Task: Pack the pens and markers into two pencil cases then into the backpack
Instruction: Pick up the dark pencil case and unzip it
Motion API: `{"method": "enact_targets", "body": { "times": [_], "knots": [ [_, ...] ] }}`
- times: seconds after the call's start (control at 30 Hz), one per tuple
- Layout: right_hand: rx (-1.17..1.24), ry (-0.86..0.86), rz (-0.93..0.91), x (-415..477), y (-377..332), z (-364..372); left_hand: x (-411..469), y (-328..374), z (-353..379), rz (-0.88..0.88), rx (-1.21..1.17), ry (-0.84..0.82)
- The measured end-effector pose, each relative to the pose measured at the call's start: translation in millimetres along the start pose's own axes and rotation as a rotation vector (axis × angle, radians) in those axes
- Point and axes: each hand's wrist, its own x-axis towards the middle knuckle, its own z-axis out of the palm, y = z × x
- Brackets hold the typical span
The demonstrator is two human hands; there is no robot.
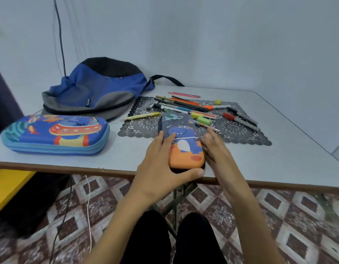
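Your left hand grips the dinosaur case, thumb round its near end | your right hand touches its right side, grip unclear | pens lie beyond.

Both bare forearms reach forward. The left hand clasps the pencil case, thumb hooked round its near end; the right hand sets bent fingers against its right edge (grip unclear).

No text is legible — the small tag on the backpack is too blurred.
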Motion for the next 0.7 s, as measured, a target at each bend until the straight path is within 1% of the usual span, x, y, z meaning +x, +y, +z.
{"method": "enact_targets", "body": {
  "times": [0.1, 0.2, 0.33, 0.5, 0.7],
  "knots": [
    [0.086, -0.017, -0.006, -4, -1, 0, 4, 7, 12, -0.019, 0.106, 0.037],
    [0.149, -0.042, 0.008, -2, -2, -2, 8, 5, 15, 0.000, 0.068, 0.094],
    [0.149, -0.035, 0.001, 3, 1, -3, 7, 1, 12, 0.021, -0.068, 0.138],
    [0.038, 0.030, -0.011, 4, 5, -1, 4, -3, 9, 0.060, -0.242, 0.217],
    [-0.117, 0.024, -0.012, -1, 3, 0, 1, -8, 4, 0.026, -0.616, 0.351]
  ]
}}
